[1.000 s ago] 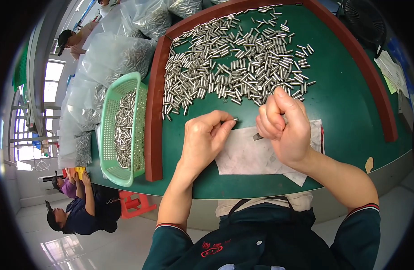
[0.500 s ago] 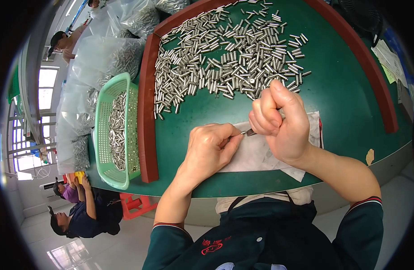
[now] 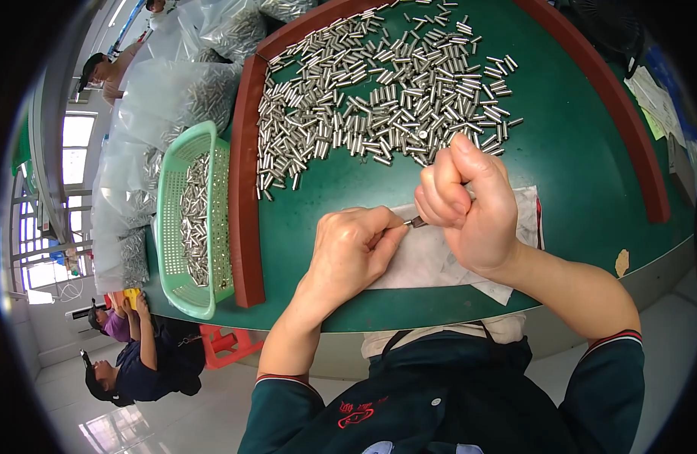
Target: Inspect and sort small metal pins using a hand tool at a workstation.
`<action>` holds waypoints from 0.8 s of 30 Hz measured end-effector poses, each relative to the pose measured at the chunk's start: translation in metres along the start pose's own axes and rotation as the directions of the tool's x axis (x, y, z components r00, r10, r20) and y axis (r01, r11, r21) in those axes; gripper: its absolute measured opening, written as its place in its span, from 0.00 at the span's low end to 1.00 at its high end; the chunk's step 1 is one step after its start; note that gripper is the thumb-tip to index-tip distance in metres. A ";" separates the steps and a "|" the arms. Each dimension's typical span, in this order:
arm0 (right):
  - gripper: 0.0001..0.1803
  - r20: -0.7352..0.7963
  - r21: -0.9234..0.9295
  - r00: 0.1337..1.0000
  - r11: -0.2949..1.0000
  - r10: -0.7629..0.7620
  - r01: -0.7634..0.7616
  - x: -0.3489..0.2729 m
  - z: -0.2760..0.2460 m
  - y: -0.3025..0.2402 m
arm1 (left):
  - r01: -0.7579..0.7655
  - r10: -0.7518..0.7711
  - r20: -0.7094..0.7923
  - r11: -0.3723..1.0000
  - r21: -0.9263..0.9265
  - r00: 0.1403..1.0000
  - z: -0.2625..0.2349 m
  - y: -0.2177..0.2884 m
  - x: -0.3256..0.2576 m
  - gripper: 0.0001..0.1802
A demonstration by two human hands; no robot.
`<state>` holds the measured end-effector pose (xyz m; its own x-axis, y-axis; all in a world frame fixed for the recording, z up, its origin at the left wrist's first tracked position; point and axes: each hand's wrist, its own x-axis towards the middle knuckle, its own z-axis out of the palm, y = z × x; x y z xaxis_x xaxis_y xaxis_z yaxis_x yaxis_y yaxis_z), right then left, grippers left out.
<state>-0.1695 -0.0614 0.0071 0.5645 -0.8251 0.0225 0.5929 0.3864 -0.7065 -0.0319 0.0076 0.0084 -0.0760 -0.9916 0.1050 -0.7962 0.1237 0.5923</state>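
My left hand (image 3: pixel 352 246) is closed in a pinch over the near part of the table. Between its thumb and forefinger sits a small shiny metal pin (image 3: pixel 407 223), mostly covered by the fingers. A fist is made by my right hand (image 3: pixel 471 208), wrapped round a slim tool (image 3: pixel 417 222) whose dark flat tip points left and meets the pin's end. The tool's handle is hidden in the fist, so its exact kind is unclear. Beneath both hands lies a stained white cloth (image 3: pixel 432 261). Farther off, a heap of loose metal pins (image 3: pixel 394 121) is spread over the green tabletop (image 3: pixel 568 144).
Red-brown rails (image 3: pixel 246 181) border the table. Outside the left rail stands a green plastic basket (image 3: pixel 167 227) holding pins, beside clear bags (image 3: pixel 163 98) of metal parts. Papers (image 3: pixel 655 102) lie at the far right. Several people are at the left, one in dark clothing (image 3: pixel 152 348).
Both hands keep nearly the same pose, with the tool's tip still at the pin. The right fist has shifted very slightly left; the pins on the table look unchanged.
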 end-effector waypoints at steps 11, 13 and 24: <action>0.24 0.034 -0.191 0.996 0.977 -0.086 0.091 -0.005 0.008 0.005 | 0.024 -0.025 -0.020 0.998 -0.065 0.999 0.004 0.000 -0.001 0.07; 0.23 0.039 -0.218 0.993 0.969 -0.113 0.119 -0.006 0.010 0.006 | 0.030 -0.031 -0.016 0.998 -0.059 0.999 0.004 0.001 -0.001 0.07; 0.24 -0.003 -0.094 0.997 0.993 -0.071 0.070 -0.002 0.002 0.003 | 0.050 -0.050 -0.027 0.999 -0.001 0.998 0.006 0.004 -0.001 0.06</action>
<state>-0.1673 -0.0575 0.0063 0.5192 -0.8517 0.0704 0.5747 0.2870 -0.7664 -0.0385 0.0093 0.0058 -0.0198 -0.9951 0.0966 -0.7982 0.0739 0.5979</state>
